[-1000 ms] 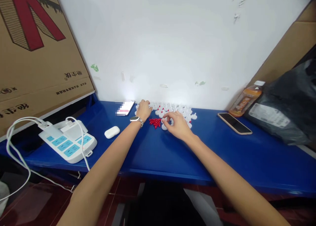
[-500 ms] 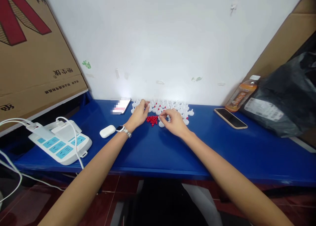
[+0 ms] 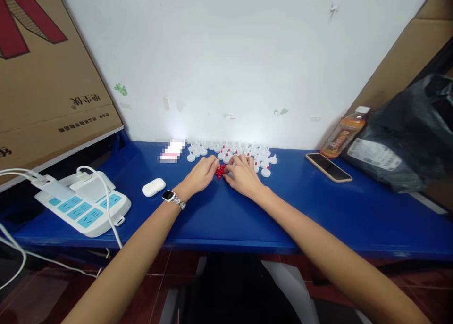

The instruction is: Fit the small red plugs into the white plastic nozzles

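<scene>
We see the left hand (image 3: 201,174) and right hand (image 3: 243,175) side by side, fingers curled down over the red bits (image 3: 220,171) lying between them; whether either pinches one, we cannot tell. Just beyond the fingertips lie the white caps (image 3: 233,150). Left of the left hand sit an earbud case (image 3: 153,187) and a power strip (image 3: 83,203). Right of the right hand lie a phone (image 3: 329,167) and bottle (image 3: 344,132).

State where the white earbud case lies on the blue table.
The white earbud case lies on the blue table, left of the left hand, between its wrist and the power strip.
</scene>
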Demonstrator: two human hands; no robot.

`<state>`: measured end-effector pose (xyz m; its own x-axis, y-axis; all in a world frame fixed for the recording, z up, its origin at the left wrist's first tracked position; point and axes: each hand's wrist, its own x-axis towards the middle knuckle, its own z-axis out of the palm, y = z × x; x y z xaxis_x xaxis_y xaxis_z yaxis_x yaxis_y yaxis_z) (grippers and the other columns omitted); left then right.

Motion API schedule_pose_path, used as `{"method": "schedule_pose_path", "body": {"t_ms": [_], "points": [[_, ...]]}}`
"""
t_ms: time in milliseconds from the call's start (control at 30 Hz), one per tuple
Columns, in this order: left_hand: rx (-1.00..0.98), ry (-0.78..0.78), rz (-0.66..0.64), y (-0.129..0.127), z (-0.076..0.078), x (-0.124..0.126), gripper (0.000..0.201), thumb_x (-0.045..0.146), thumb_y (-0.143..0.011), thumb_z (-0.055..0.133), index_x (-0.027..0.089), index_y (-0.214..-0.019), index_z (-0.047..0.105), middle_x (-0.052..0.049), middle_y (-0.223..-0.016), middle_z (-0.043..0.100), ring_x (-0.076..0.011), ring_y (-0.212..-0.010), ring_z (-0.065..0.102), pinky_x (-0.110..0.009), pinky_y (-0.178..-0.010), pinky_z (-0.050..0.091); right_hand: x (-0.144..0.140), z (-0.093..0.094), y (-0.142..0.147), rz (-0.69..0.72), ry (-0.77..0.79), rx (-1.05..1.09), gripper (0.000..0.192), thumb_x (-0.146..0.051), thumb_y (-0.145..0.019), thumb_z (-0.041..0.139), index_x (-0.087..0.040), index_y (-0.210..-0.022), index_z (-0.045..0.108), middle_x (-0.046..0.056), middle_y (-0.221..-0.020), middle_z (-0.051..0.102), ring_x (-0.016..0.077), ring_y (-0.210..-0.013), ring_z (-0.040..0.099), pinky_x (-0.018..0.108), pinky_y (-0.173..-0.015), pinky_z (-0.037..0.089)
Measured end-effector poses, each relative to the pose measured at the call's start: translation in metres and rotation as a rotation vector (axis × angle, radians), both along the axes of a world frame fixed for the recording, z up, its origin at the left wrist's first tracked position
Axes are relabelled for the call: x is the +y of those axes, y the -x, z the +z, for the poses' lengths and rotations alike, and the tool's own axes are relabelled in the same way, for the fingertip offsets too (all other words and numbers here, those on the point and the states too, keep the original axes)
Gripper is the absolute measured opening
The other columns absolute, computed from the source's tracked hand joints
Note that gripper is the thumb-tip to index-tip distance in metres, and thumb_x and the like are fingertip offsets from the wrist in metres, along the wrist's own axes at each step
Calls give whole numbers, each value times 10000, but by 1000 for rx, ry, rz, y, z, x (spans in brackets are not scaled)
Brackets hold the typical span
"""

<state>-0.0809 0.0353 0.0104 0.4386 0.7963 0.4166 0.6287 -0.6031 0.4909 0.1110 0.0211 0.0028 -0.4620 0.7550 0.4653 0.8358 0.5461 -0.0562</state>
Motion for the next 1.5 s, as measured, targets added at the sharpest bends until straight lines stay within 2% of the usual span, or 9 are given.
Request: {"method": "schedule_pose_path", "body": {"t_ms": [133,233,333,433,567,833,1000,1300,1500], "points": [[-35,55,-22,-3,-2,-4,125,323,-982,455,217,-966,518,-45,-956,636,-202,-858,610,-335,-799,470,-1,0,-2,18,-4,22,97,-259,-899,650,-193,-870,714,127,-1096,630,317,-1079,482,478,-899,336],[-68,70,-31,-4,-4,-5,119,304,-970,459,216,-1019,522,-63,-1019,637,-202,-880,627,-329,-784,489,-3,3,-6,50,18,141,90,-244,-905,635,-199,-867,702,111,-1092,668,306,-1093,504,481,-935,332],[-93,89,-35,-5,-5,-6,181,341,-981,447,217,-1093,515,-71,-1028,636,-204,-856,642,-330,-760,503,-2,5,-11,99,132,489,109,-277,-918,613,-212,-881,693,66,-978,720,255,-1007,584,439,-922,388],[-76,86,-36,-10,-7,-9,327,354,-972,470,203,-1261,445,-65,-993,632,-208,-816,652,-341,-765,506,2,4,-13,195,340,918,188,-389,-893,649,-204,-889,686,45,-862,732,200,-821,651,348,-763,472],[-35,63,-90,-18,-9,-13,545,309,-955,489,172,-1442,287,-91,-1034,651,-243,-932,677,-369,-854,505,3,1,-9,308,480,1166,302,-506,-797,746,-209,-831,702,35,-796,730,184,-741,667,321,-699,509],[-63,95,-150,-21,-9,-17,610,276,-948,485,177,-1498,239,-163,-1256,649,-271,-1088,678,-395,-941,496,0,-2,-3,352,500,1198,309,-498,-779,776,-207,-841,693,29,-794,724,173,-744,673,305,-695,521],[-57,98,-132,-24,-7,-19,610,280,-950,487,175,-1500,246,-148,-1176,677,-267,-1022,697,-392,-909,506,-1,-3,-1,314,482,1204,321,-509,-768,776,-205,-816,682,39,-801,721,179,-739,666,312,-692,525],[-168,80,-120,-29,-4,-17,623,263,-925,500,150,-1482,244,-132,-1164,682,-241,-1033,689,-367,-925,500,-17,1,6,169,123,947,278,-444,-943,584,-226,-800,679,37,-808,688,184,-762,601,337,-771,501],[-167,93,-150,-24,-1,-17,652,254,-938,473,151,-1523,203,-142,-1203,670,-241,-1091,677,-376,-972,481,-20,5,6,201,81,807,250,-375,-973,523,-230,-804,638,50,-863,646,198,-876,588,346,-846,480]]}}
